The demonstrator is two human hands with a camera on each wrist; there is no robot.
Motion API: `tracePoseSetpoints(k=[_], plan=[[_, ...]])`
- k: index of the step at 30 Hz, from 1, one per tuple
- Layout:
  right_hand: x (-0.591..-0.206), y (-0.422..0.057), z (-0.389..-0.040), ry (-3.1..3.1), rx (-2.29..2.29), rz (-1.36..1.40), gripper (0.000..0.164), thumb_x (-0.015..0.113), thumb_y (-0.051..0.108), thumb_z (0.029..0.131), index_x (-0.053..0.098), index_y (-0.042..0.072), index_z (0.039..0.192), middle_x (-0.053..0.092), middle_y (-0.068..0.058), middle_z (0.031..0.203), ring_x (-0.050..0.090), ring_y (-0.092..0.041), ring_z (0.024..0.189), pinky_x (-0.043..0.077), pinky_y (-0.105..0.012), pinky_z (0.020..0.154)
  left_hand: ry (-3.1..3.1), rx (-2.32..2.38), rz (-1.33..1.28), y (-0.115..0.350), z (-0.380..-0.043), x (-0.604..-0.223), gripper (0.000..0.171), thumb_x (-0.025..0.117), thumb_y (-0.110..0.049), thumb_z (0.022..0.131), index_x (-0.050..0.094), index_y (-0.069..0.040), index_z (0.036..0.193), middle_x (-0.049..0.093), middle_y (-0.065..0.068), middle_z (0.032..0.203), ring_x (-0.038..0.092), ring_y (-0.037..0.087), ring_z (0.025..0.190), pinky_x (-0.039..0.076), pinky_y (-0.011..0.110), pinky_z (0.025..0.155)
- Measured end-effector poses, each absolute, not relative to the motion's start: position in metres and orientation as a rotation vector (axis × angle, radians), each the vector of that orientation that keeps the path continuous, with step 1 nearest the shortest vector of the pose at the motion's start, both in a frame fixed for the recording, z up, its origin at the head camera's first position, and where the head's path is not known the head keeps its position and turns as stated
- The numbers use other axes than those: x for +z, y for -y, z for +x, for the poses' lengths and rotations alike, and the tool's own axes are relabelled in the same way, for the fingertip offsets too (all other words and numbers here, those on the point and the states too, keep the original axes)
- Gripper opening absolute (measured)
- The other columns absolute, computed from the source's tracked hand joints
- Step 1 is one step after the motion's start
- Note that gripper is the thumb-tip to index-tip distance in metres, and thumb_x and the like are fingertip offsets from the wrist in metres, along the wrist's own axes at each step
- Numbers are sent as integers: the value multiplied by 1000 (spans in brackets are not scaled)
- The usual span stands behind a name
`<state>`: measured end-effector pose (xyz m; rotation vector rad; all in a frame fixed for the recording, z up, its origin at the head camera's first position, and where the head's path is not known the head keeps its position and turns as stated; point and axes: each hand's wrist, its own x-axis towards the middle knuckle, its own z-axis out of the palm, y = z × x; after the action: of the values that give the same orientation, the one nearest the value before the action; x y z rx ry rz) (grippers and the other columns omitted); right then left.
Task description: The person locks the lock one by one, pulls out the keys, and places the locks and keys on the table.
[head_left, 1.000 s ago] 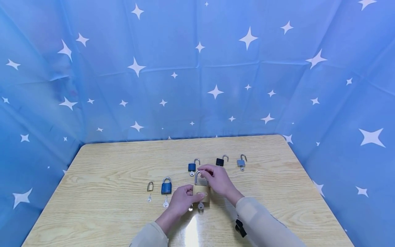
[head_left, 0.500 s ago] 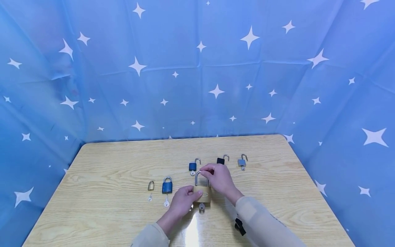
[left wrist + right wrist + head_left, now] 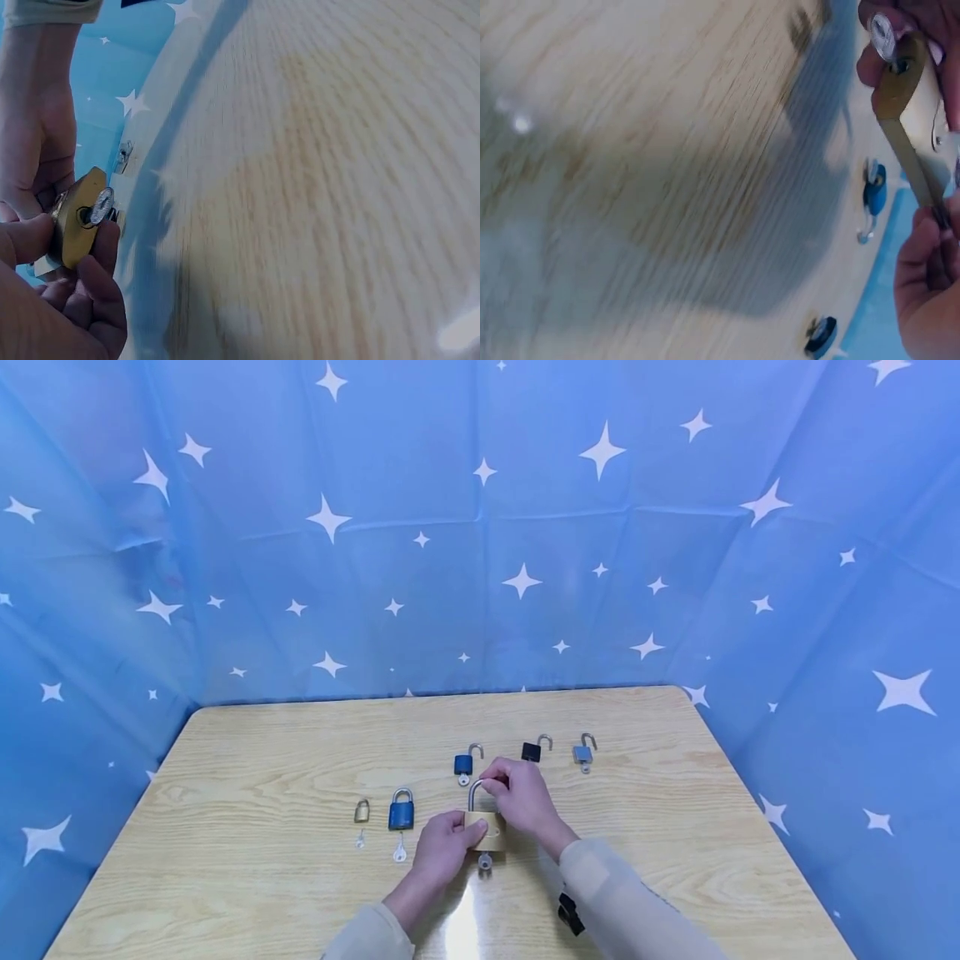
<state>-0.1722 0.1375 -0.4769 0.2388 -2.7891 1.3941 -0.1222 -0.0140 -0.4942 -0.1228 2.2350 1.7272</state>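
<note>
A large brass padlock [image 3: 492, 838] is held upright over the table. My left hand [image 3: 441, 850] grips its body from the left, thumb across the front face. A key [image 3: 103, 205] sits in the keyhole at the bottom of the lock. My right hand [image 3: 523, 795] pinches the top of the steel shackle [image 3: 472, 797] between thumb and fingers, and these fingers hide the shackle's right side. In the right wrist view, the brass body [image 3: 900, 91] appears between both hands.
Left of my hands lie a small brass padlock [image 3: 362, 812] and a blue padlock [image 3: 401, 815], each with a loose key below it. Farther back are a blue padlock [image 3: 463, 765], a black one [image 3: 531, 752] and a silver one [image 3: 582, 754], shackles open.
The head view has shifted slightly. My right fingers have lowered a little on the shackle and now cover its right leg. A second shiny piece beside the key has gone from sight.
</note>
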Motion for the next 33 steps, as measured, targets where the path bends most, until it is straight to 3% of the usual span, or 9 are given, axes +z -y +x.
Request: tracePoseSetpoints(k=[6, 11, 16, 17, 20, 23, 25, 33], plan=[[-474, -137, -172, 2776, 1392, 216, 8, 66, 4, 90, 68, 8, 84, 63, -1, 72, 51, -9, 64, 43, -21, 60, -2249, 1726, -140, 12, -126, -491, 24, 67, -27, 90, 71, -3, 87, 63, -1, 65, 49, 10, 60, 36, 23, 54], [-473, -134, -172, 2793, 1375, 225, 7, 66, 3, 90, 68, 7, 84, 66, -3, 75, 52, -10, 65, 43, -22, 62, -2272, 1719, -169, 13, -126, -493, 22, 68, -26, 90, 70, -5, 84, 60, 0, 63, 46, 11, 59, 36, 24, 53], [-473, -130, -169, 2814, 1318, 207, 9, 66, 4, 90, 67, 9, 82, 66, -5, 75, 52, -10, 64, 46, -27, 64, -2291, 1706, -167, 14, -125, -497, 30, 66, -28, 91, 54, -11, 69, 44, -6, 56, 38, 9, 52, 29, 21, 47], [-473, -129, -169, 2826, 1294, 203, 9, 65, 5, 90, 66, 9, 83, 67, -5, 75, 52, -10, 65, 49, -30, 71, -2285, 1707, -161, 14, -124, -498, 31, 65, -28, 92, 52, -13, 69, 42, -6, 56, 37, 9, 52, 28, 21, 46], [-473, -128, -168, 2859, 1222, 191, 9, 64, 8, 92, 65, 11, 83, 68, -7, 77, 52, -10, 65, 47, -37, 77, -2251, 1743, -141, 14, -124, -500, 26, 62, -29, 94, 58, -9, 78, 50, -4, 61, 44, 10, 56, 34, 22, 51], [-472, -127, -168, 2887, 1141, 187, 10, 64, 10, 92, 63, 14, 83, 68, -4, 78, 53, -9, 67, 46, -35, 77, -2205, 1799, -134, 13, -124, -501, 24, 60, -28, 95, 66, -5, 97, 57, -2, 68, 51, 10, 62, 40, 23, 56], [-472, -127, -168, 2886, 1086, 200, 11, 65, 10, 92, 62, 14, 82, 67, -1, 78, 53, -9, 67, 44, -30, 69, -2177, 1846, -131, 13, -125, -502, 27, 59, -26, 95, 66, -1, 104, 62, 0, 72, 55, 10, 65, 43, 23, 59], [-481, -120, -161, 2894, 831, 217, 10, 65, 14, 92, 59, 15, 84, 65, 2, 73, 55, -10, 62, 44, -26, 57, -2126, 1902, -209, 11, -123, -503, 28, 60, -22, 95, 64, 2, 108, 70, 5, 81, 60, 9, 64, 50, 26, 62]])
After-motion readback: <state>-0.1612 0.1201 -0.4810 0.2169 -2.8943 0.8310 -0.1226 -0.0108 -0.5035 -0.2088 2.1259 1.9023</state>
